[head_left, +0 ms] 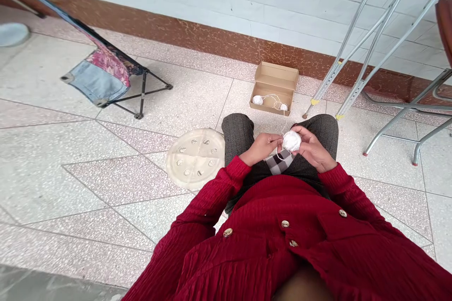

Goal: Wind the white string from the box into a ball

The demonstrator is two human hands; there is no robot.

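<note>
My right hand is wrapped round a ball of white yarn held above my lap. Beside it on the left, my left hand pinches the strand of yarn, thumb and fingertips together close to the ball. A loop of the strand hangs below the ball, over a grey checked cloth between my thighs. From my hands the strand runs up to an open cardboard box on the floor past my knees. Inside that box lie two smaller white yarn balls, with loose yarn between them.
A round, pale mat with holes lies on the floor left of my leg. Farther left stands a folding stool. Metal crutches lean on the wall at right, near a metal-legged chair.
</note>
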